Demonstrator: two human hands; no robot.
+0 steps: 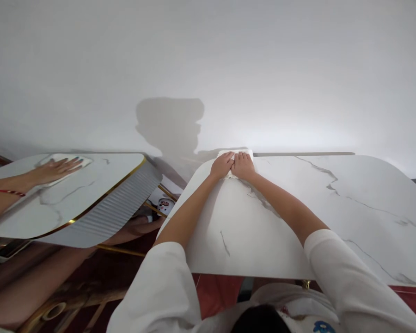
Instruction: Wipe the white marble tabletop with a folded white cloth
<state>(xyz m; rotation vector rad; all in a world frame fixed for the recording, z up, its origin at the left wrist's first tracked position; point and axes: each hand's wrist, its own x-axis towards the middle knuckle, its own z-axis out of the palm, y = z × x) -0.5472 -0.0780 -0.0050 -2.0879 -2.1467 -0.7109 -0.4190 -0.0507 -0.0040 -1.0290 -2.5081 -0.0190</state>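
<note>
Both of my arms reach forward over a white marble-patterned tabletop [298, 203]. At its far edge, by the wall, a folded white cloth [233, 175] lies under my hands. My left hand [222, 165] presses on the cloth's left part, fingers bent over it and pointing inward. Beside it, touching it, my right hand [243, 165] rests on the right part with its fingers close together. The cloth's far and near edges show around the hands; the rest is hidden beneath them.
To the left stands a second marble-patterned table [125, 169] with gold trim and a ribbed grey side. Another person's hand [60, 169], with a red bracelet, lies spread on a white cloth there. A pale wall [280, 83] rises behind both tables. A gap separates the tables.
</note>
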